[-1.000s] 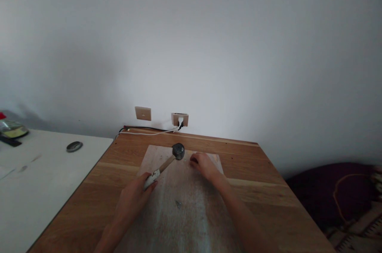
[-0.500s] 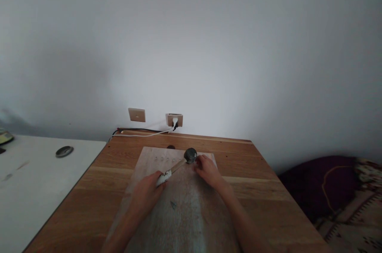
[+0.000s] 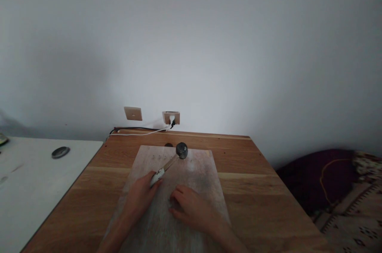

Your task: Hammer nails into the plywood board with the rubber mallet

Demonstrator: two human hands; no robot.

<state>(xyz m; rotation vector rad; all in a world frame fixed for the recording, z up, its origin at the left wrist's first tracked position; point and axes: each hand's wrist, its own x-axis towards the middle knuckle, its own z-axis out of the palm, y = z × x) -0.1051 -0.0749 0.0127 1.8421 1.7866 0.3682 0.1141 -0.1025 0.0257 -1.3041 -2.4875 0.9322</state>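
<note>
Mallet (image 3: pixel 171 161) observed slanting over the far part of the board (image 3: pixel 205 171), which lies on the wooden counter (image 3: pixel 256 201). Person's left hand (image 3: pixel 141 192) grips its handle. Right hand (image 3: pixel 191 206), fingers curled, is nearer; from where I stand, I cannot tell whether it holds anything.

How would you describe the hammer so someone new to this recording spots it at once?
Find the brown wooden table against the pale wall, then the worn board lying on it. Over that board, the left hand grips the white end of the hammer, which slants up to the right in the picture. Its dark, chunky head sets it apart from the paler board beneath.
</note>
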